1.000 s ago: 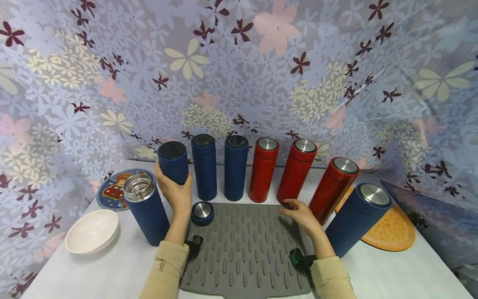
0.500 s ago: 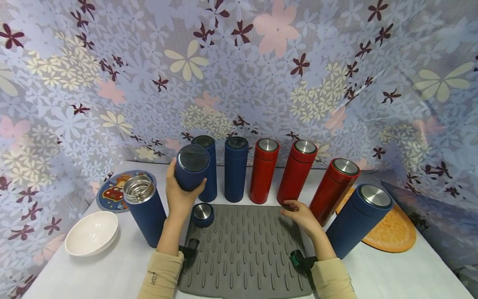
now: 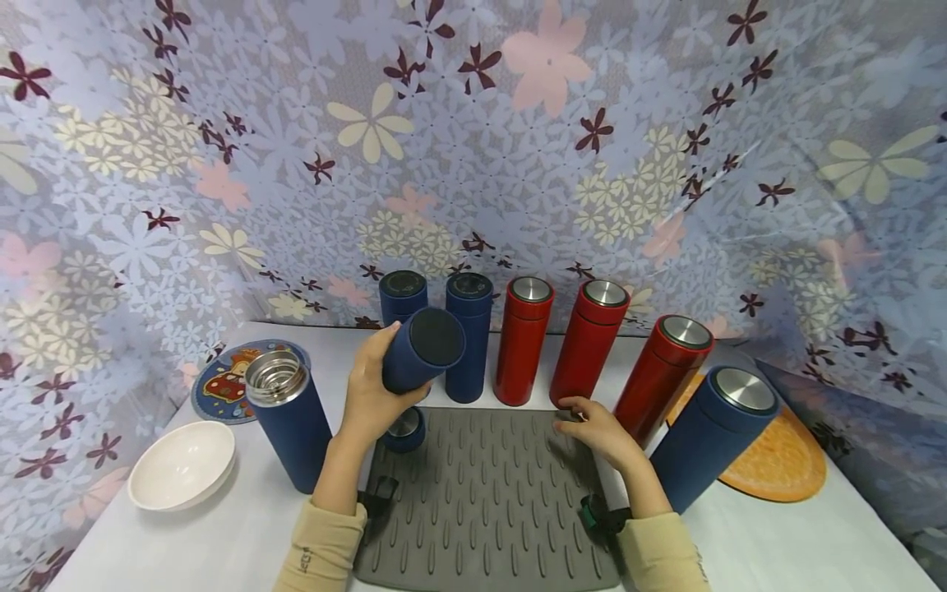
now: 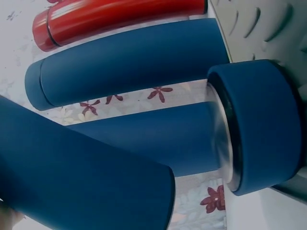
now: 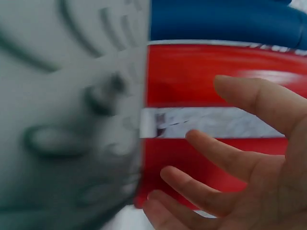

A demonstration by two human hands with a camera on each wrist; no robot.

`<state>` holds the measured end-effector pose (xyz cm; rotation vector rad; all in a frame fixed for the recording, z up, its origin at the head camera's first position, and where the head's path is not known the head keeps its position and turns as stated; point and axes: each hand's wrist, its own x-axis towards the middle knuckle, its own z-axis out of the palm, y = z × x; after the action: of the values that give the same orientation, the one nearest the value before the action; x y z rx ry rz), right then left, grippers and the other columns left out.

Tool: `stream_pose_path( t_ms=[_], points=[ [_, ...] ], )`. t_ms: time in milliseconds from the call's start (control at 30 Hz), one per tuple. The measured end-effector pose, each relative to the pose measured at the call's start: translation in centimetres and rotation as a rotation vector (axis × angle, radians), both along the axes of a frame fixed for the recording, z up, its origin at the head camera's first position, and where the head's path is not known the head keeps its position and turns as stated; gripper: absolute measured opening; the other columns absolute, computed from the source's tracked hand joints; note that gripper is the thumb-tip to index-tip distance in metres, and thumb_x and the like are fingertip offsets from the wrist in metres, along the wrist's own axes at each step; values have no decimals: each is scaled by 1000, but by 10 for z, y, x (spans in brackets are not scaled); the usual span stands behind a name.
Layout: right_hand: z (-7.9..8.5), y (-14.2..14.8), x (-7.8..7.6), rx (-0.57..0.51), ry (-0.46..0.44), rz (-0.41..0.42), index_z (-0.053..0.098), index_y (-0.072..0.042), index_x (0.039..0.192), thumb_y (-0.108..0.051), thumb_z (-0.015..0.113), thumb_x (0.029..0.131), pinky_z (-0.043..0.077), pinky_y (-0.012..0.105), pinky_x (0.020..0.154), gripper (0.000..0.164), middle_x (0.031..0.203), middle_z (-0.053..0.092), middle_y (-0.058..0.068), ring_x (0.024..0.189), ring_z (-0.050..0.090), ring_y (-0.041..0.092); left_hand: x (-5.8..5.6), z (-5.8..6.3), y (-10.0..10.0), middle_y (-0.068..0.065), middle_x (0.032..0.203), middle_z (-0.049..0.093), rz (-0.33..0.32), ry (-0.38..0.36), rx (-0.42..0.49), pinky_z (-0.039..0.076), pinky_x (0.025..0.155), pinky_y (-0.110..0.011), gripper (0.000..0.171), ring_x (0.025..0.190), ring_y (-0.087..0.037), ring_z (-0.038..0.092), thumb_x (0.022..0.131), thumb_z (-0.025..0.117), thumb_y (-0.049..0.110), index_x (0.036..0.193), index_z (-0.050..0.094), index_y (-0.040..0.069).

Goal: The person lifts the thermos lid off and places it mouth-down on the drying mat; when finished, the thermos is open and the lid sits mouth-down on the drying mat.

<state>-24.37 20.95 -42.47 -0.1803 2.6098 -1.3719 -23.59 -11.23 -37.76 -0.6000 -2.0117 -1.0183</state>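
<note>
My left hand [image 3: 372, 397] grips a blue thermos flask [image 3: 408, 359], held tilted in the air with its dark round end towards the head camera; in the left wrist view its blue wall fills the lower left. Just below that hand, a blue cup-like lid [image 4: 268, 127] with a steel top sits on the grey ridged mat [image 3: 488, 493]. To the left stands an uncapped blue flask [image 3: 299, 436], its steel neck showing. My right hand [image 3: 602, 429] hovers over the mat's far right corner with fingers spread and nothing in them, near a red flask [image 3: 588, 345].
Behind the mat stand blue flasks [image 3: 468, 353] and red flasks [image 3: 523, 345] in an arc. A larger blue flask [image 3: 710, 436] is at the right, before an orange round board [image 3: 777, 452]. A white bowl [image 3: 182, 466] and a cartoon round mat [image 3: 222, 386] lie left.
My left hand has carried the blue thermos flask rightwards and lower, from beside the uncapped flask to above the lid, tilting it more. The right hand has stayed nearly still.
</note>
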Motion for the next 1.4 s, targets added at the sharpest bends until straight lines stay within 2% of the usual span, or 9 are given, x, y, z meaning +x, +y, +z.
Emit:
stream_pose_path(
  t_ms=[67, 233, 467, 767, 900, 933, 1100, 1267, 1400],
  points=[
    [8, -2, 1, 1, 33, 32, 46, 10, 127, -14, 61, 86, 40, 54, 94, 49, 130, 44, 30, 123, 38, 46, 0, 1, 1, -21, 124, 48, -28, 36, -29, 40, 91, -56, 97, 111, -41, 47, 54, 86, 0, 134, 35, 20],
    [32, -14, 4, 28, 128, 41, 50, 2, 128, -21, 63, 85, 41, 55, 92, 51, 131, 44, 25, 121, 41, 42, 0, 4, 2, -20, 120, 52, -72, 94, -100, 42, 90, -54, 97, 108, -39, 50, 51, 88, 3, 133, 39, 17],
    [59, -34, 5, -21, 271, 60, 52, -6, 128, -20, 64, 86, 38, 54, 96, 47, 132, 47, 17, 122, 43, 36, 2, 7, 2, -17, 117, 52, -51, 101, -184, 45, 85, -53, 94, 101, -39, 55, 52, 89, 9, 132, 40, 15],
    [65, -46, 18, -161, 414, 77, 54, -9, 126, -16, 63, 87, 43, 50, 94, 41, 126, 51, 11, 114, 51, 32, 1, 5, 5, -15, 117, 53, -95, 108, -315, 48, 83, -49, 97, 99, -35, 57, 53, 89, 14, 135, 39, 21],
    [69, -49, 23, -205, 451, 100, 53, -9, 126, -14, 62, 87, 44, 50, 92, 40, 125, 51, 10, 112, 52, 35, -1, 4, 7, -14, 116, 54, -91, 141, -379, 47, 85, -47, 96, 101, -31, 57, 53, 88, 18, 136, 39, 24],
    [70, -49, 25, -212, 459, 107, 53, -9, 126, -13, 62, 87, 45, 47, 92, 40, 125, 51, 9, 112, 53, 34, -1, 4, 7, -13, 116, 55, -86, 148, -398, 47, 85, -46, 96, 101, -31, 57, 53, 88, 19, 136, 39, 25],
    [76, -54, 32, -193, 448, 117, 48, -10, 131, -16, 58, 90, 49, 40, 87, 43, 129, 46, 11, 108, 56, 30, -1, 4, 8, -13, 113, 56, -38, 182, -510, 48, 82, -46, 95, 98, -29, 58, 52, 88, 24, 134, 40, 24],
    [79, -63, 39, -118, 351, 88, 35, -16, 141, -25, 54, 93, 50, 38, 76, 52, 133, 38, 16, 92, 60, 27, 3, 5, 12, -12, 113, 57, -6, 196, -614, 47, 83, -46, 95, 99, -29, 58, 52, 90, 30, 134, 42, 25],
    [79, -69, 41, -64, 296, 89, 32, -19, 142, -34, 54, 92, 49, 34, 72, 57, 133, 38, 15, 83, 59, 22, 4, 5, 15, -11, 114, 56, -1, 208, -669, 46, 84, -45, 97, 99, -28, 58, 50, 91, 34, 134, 43, 25]
  ],
)
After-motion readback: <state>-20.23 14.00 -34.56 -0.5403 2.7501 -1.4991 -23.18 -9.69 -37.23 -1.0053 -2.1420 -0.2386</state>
